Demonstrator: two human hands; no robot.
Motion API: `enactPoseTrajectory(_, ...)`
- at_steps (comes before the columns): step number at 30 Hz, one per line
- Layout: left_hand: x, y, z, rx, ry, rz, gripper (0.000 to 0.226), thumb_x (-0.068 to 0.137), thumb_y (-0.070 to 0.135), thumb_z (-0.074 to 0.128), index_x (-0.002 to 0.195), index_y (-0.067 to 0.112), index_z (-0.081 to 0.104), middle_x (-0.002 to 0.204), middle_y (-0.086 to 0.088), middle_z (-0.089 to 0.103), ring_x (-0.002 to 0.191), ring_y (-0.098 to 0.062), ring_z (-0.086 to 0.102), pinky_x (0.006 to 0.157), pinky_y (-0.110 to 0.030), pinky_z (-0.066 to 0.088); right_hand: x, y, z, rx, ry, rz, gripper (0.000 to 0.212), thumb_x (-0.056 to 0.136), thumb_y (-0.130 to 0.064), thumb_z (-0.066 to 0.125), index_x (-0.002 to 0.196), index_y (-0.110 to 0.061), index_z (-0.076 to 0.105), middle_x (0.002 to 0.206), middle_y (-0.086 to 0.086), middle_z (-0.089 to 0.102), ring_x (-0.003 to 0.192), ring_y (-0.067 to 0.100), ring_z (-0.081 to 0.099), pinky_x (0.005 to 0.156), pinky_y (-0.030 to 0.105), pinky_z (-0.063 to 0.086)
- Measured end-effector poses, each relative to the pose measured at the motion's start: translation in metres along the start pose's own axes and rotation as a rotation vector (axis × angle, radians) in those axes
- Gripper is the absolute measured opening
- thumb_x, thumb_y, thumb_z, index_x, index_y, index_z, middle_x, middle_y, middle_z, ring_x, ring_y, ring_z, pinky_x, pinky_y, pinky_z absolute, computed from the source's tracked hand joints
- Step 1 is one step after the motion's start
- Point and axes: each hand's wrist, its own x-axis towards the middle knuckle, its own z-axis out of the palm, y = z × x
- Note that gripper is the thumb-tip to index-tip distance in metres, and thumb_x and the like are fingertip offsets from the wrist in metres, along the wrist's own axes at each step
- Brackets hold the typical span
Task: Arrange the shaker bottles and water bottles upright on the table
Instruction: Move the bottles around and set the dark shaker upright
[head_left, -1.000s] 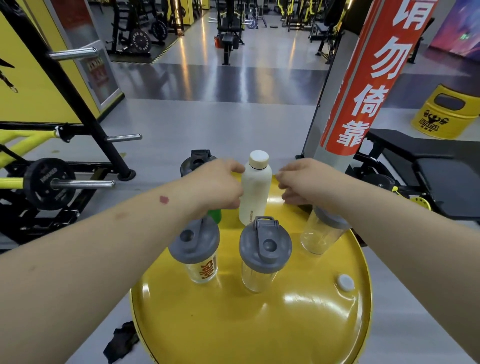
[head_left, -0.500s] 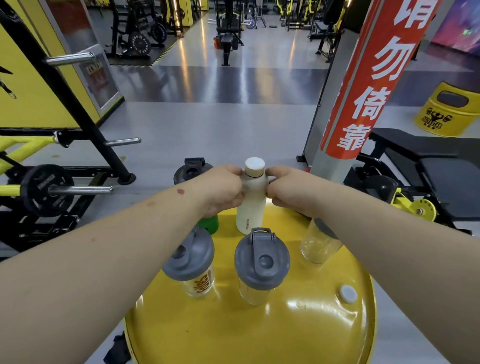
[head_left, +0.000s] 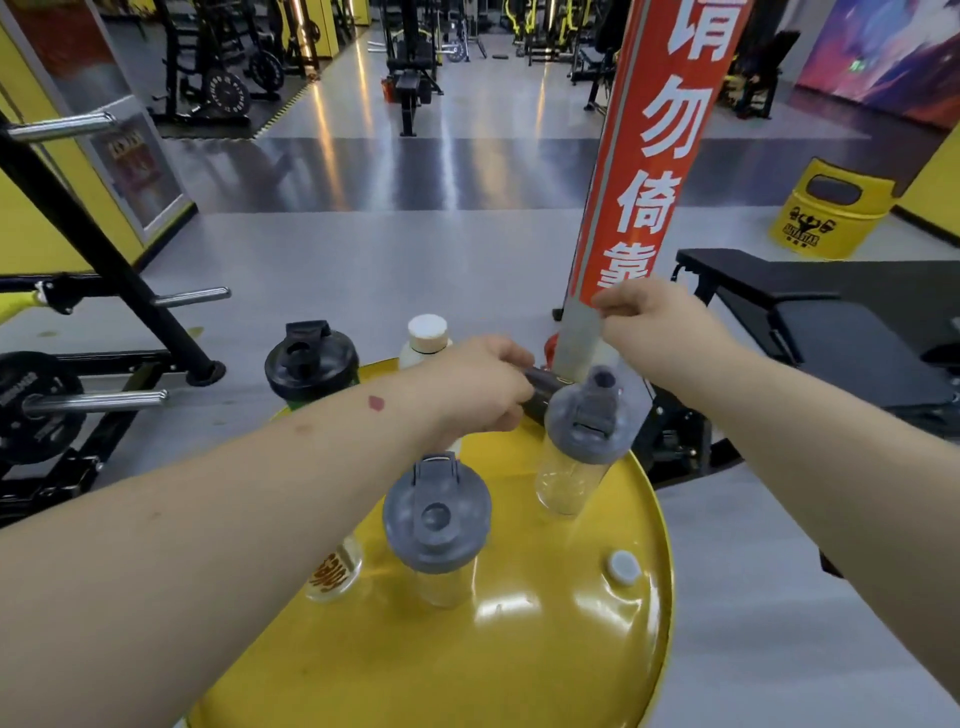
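Landmark taken: the clear shaker with the grey lid, upright at the middle of the round yellow tabletop.

Left hand, beyond the landmark, is curled around a dark object at the far rim of the tabletop; the object is mostly hidden by the fingers and its kind cannot be told. The left forearm crosses over the tabletop and hides the top of the printed shaker just left of the landmark.

Right hand is raised beyond and right of the landmark, fingers loosely bent, holding nothing, in front of the red-and-grey pillar.

A second clear grey-lidded shaker stands upright to the right and beyond the landmark, just beside the dark object. The white bottle and the black-lidded shaker stand upright at the far left rim, beyond the forearm.

A small grey cap sits in the tabletop right of the landmark. A black bench stands on the floor to the far right.
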Motion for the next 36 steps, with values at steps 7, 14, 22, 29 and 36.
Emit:
enactPoseTrajectory(7, 0.009, 0.018, 0.032, -0.086, -0.121, -0.152, 0.046, 0.095, 0.004, 0.059, 0.138, 0.022, 0.059, 0.136, -0.004, 0.056, 0.111, -0.026, 0.063, 0.095, -0.038, 0.059, -0.017, 0.049, 0.003, 0.222, -0.271, 0.317, 0.026, 0.104, -0.028, 0.056, 0.126, -0.019, 0.066, 0.12, 0.013, 0.071, 0.105, 0.028, 0.07, 0.09, 0.04, 0.061)
enactPoseTrajectory(14, 0.011, 0.026, 0.047, -0.085, -0.033, -0.224, 0.03, 0.094, -0.01, 0.05, 0.113, 0.008, 0.064, 0.111, -0.011, 0.057, 0.098, -0.023, 0.059, 0.102, -0.043, 0.055, -0.024, 0.058, 0.005, 0.338, -0.461, 0.356, 0.025, 0.099, -0.025, 0.063, 0.124, -0.02, 0.066, 0.114, 0.029, 0.073, 0.104, 0.043, 0.077, 0.089, 0.047, 0.065)
enactPoseTrajectory(22, 0.015, 0.012, 0.039, 0.041, 0.027, -0.261, 0.019, 0.091, 0.007, 0.057, 0.105, 0.003, 0.07, 0.114, -0.016, 0.072, 0.108, -0.035, 0.068, 0.091, -0.039, 0.056, -0.025, 0.049, 0.003, 0.142, -0.686, 0.3, 0.053, 0.095, -0.042, 0.071, 0.142, -0.023, 0.057, 0.149, 0.021, 0.059, 0.13, 0.043, 0.063, 0.106, 0.049, 0.056)
enactPoseTrajectory(29, 0.007, 0.015, 0.037, -0.196, -0.098, -0.335, 0.038, 0.094, -0.007, 0.043, 0.128, -0.005, 0.06, 0.107, -0.017, 0.062, 0.091, -0.033, 0.063, 0.079, -0.037, 0.058, -0.024, 0.045, 0.011, 0.205, -0.597, 0.267, 0.034, 0.098, -0.031, 0.069, 0.127, -0.014, 0.066, 0.111, 0.008, 0.075, 0.097, 0.025, 0.078, 0.088, 0.039, 0.066)
enactPoseTrajectory(36, 0.003, 0.013, 0.037, 0.004, -0.194, -0.25, 0.039, 0.087, 0.002, 0.073, 0.123, 0.015, 0.066, 0.114, -0.018, 0.07, 0.1, -0.036, 0.073, 0.089, -0.043, 0.062, -0.028, 0.053, 0.009, 0.189, -0.551, 0.284, 0.045, 0.099, -0.045, 0.067, 0.131, -0.013, 0.064, 0.118, 0.009, 0.072, 0.086, 0.028, 0.082, 0.079, 0.04, 0.068)
